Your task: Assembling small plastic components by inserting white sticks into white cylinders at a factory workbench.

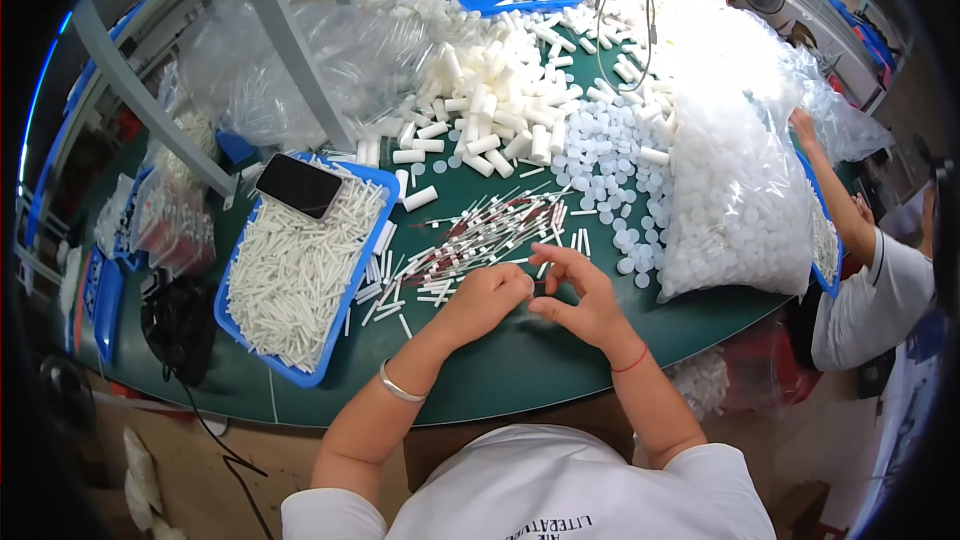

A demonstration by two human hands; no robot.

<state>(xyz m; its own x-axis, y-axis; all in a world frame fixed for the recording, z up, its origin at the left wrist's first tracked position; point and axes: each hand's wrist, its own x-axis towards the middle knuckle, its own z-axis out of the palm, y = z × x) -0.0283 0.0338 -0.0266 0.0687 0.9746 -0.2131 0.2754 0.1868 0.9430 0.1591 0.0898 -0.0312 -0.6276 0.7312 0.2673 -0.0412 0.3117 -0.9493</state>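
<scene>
Both hands meet over the near middle of the green table. My left hand (482,301) is closed with its fingertips pinched; whatever they hold, if anything, is too small or hidden to make out. Close beside it, my right hand (585,302) has its thumb and fingers curved and apart, with nothing plainly held. Just beyond the hands lies a loose heap of thin white pieces with dark red wires (490,233). Short white tubes (372,275) are scattered to its left. Pale translucent round caps (612,165) spread across the table to the right.
A blue tray (376,230) of thin white tubes stands left, a phone (299,186) on top. Thick white cylinders (490,105) pile up beyond. A clear bag of caps (735,210) stands right. Grey metal posts (290,45) rise at left. Co-workers sit right and across.
</scene>
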